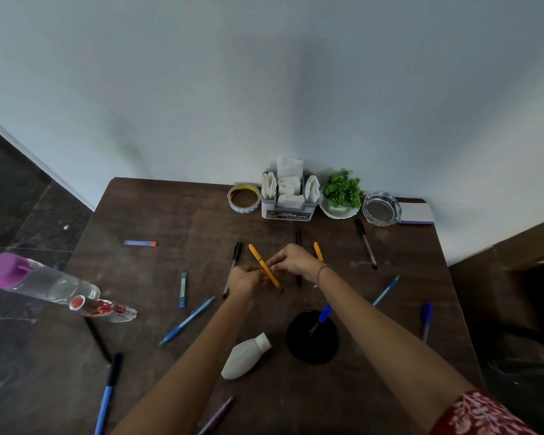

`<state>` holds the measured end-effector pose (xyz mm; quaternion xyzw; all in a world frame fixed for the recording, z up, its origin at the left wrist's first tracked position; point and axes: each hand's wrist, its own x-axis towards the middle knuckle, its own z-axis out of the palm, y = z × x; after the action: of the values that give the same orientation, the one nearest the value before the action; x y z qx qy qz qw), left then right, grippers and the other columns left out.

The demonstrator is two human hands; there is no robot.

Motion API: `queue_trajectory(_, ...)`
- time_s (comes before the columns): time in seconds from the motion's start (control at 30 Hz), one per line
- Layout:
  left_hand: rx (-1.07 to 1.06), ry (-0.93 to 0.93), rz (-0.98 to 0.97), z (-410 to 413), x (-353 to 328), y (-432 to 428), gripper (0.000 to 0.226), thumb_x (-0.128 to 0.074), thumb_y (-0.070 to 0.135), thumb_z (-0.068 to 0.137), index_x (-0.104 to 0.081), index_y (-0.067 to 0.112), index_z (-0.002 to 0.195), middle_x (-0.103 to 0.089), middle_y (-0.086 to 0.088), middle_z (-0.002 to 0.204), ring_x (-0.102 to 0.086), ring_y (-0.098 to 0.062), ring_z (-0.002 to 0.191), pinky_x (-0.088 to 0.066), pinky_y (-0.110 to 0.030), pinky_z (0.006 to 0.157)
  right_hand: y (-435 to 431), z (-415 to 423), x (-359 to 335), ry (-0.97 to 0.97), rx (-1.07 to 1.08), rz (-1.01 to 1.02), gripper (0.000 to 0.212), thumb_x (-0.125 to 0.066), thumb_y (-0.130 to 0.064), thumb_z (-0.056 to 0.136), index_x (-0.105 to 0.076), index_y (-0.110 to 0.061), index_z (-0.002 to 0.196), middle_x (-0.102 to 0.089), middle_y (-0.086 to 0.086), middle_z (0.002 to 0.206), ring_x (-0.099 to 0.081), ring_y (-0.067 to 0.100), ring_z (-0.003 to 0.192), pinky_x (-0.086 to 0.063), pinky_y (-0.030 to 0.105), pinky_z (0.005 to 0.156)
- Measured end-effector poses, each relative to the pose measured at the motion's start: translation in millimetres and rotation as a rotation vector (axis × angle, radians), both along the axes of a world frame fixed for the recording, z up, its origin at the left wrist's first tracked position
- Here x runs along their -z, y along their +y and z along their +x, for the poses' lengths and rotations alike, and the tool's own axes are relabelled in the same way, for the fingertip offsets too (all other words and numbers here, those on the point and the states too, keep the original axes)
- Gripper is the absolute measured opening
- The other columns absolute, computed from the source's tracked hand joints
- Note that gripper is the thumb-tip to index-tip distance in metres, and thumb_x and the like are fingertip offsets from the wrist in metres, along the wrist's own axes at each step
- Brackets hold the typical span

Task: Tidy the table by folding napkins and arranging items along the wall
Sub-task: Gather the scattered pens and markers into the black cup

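Observation:
My left hand [245, 280] and my right hand [292, 260] meet over the middle of the dark wooden table [176, 215]. Both pinch an orange pen [263, 265] that slants between them. A second orange pen [318, 251] lies just behind my right wrist. Along the wall stand a tape roll [243, 197], a napkin holder [289, 196] filled with white napkins, a small green plant [342, 191] in a white dish, a glass ashtray [381, 208] and a white notepad [416, 213]. Black and blue pens lie scattered over the table.
A black round pen cup [311, 337] with a blue pen in it stands near me, beside a white bottle [245, 357] lying on its side. At the left edge lie a purple-capped clear bottle [38, 279] and a red-capped one [102, 309].

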<state>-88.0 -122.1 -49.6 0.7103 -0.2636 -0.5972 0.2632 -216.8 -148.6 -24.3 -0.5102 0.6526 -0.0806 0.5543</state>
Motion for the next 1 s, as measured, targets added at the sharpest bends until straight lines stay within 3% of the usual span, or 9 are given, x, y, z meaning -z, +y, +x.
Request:
queue_trajectory(0.1, -0.026, 0.023, -0.057, -0.7, -15.0, 4.1, 0.014, -0.053, -0.006, 0.09, -0.064, -0.011, 0.097, -0.063, -0.009, 0.069, -0.061, -0.014, 0.061, -0.053, -0.015, 0.049, 5.9, 2.2, -9.8, 0.085, -0.002, -0.105, 0.019, -0.07, -0.01, 0.081, -0.073, -0.007, 0.1, -0.071, 0.008, 0.103, -0.059, 0.013, 0.098, -0.044, 0.021, 0.082)
queue_trajectory(0.23, -0.044, 0.047, -0.134, -0.8, -32.1, 13.5, 0.012, -0.058, -0.002, 0.089, -0.065, -0.008, 0.097, -0.064, -0.007, 0.069, -0.061, -0.012, 0.06, -0.054, -0.016, 0.052, 21.1, 6.4, -21.0, 0.121, 0.096, -0.216, 0.022, -0.076, -0.016, 0.076, -0.074, -0.009, 0.096, -0.072, 0.006, 0.092, -0.059, 0.006, 0.081, -0.045, 0.019, 0.072)
queue_trajectory(0.37, -0.048, 0.101, -0.204, 1.9, -46.7, 26.2, 0.014, -0.06, 0.002, 0.089, -0.065, -0.007, 0.099, -0.067, -0.01, 0.073, -0.064, -0.014, 0.063, -0.056, -0.019, 0.055, 41.6, 3.9, -39.3, 0.033, 0.211, -0.232, 0.022, -0.076, -0.012, 0.075, -0.074, -0.009, 0.096, -0.062, -0.005, 0.074, -0.058, 0.003, 0.072, -0.05, 0.011, 0.065)
queue_trajectory(0.47, -0.047, 0.142, -0.235, 1.4, -58.4, 37.6, 0.016, -0.063, 0.004, 0.087, -0.063, -0.005, 0.101, -0.066, -0.01, 0.073, -0.064, -0.015, 0.064, -0.055, -0.018, 0.052, 62.5, 1.2, -51.9, -0.06, 0.258, -0.251, 0.022, -0.071, -0.004, 0.08, -0.071, -0.004, 0.102, -0.063, -0.005, 0.074, -0.058, -0.003, 0.062, -0.044, 0.002, 0.051)
queue_trajectory(0.57, 0.006, 0.144, -0.266, -0.3, -65.2, 50.8, 0.02, -0.065, 0.007, 0.087, -0.064, -0.002, 0.105, -0.066, -0.008, 0.075, -0.064, -0.014, 0.067, -0.056, -0.02, 0.057, 83.6, -0.1, -57.9, -0.1, 0.298, -0.287, 0.025, -0.069, -0.003, 0.081, -0.069, -0.002, 0.106, -0.066, 0.003, 0.085, -0.059, -0.003, 0.066, -0.046, 0.004, 0.054)
queue_trajectory(0.7, 0.107, 0.054, -0.342, -2.5, -68.4, 68.6, 0.024, -0.068, 0.013, 0.085, -0.068, 0.001, 0.105, -0.07, -0.007, 0.083, -0.068, -0.016, 0.076, -0.058, -0.028, 0.068, 107.9, -4.5, -59.6, -0.109, 0.34, -0.335, 0.024, -0.069, -0.002, 0.081, -0.07, -0.006, 0.105, -0.069, 0.005, 0.093, -0.064, 0.006, 0.078, -0.052, 0.01, 0.067)
queue_trajectory(0.87, 0.318, -0.182, -0.494, -8.5, -68.1, 88.1, 0.022, -0.072, 0.017, 0.081, -0.071, 0.009, 0.102, -0.071, -0.002, 0.085, -0.069, -0.013, 0.078, -0.059, -0.031, 0.073, 129.2, -15.7, -63.8, -0.065, 0.475, -0.435, 0.016, -0.061, -0.009, 0.088, -0.07, -0.009, 0.101, -0.072, 0.006, 0.09, -0.069, 0.016, 0.082, -0.057, 0.033, 0.083)
queue_trajectory(0.93, 0.408, -0.31, -0.555, -11.7, -66.3, 95.8, 0.022, -0.073, 0.021, 0.08, -0.072, 0.013, 0.1, -0.073, -0.001, 0.087, -0.069, -0.013, 0.079, -0.057, -0.033, 0.08, 136.0, -19.7, -71.3, 0.003, 0.502, -0.526, 0.019, -0.062, -0.014, 0.089, -0.069, -0.009, 0.105, -0.07, 0.002, 0.087, -0.068, 0.014, 0.08, -0.057, 0.032, 0.082)
queue_trajectory(1.0, 0.481, -0.398, -0.596, -14.7, -65.6, 104.4, 0.022, -0.073, 0.022, 0.08, -0.073, 0.015, 0.101, -0.073, 0.001, 0.093, -0.067, -0.009, 0.084, -0.053, -0.024, 0.082, 141.3, -21.1, -79.5, 0.037, 0.5, -0.605, 0.025, -0.066, -0.019, 0.086, -0.068, -0.01, 0.109, -0.067, -0.002, 0.084, -0.067, 0.011, 0.079, -0.056, 0.027, 0.08)
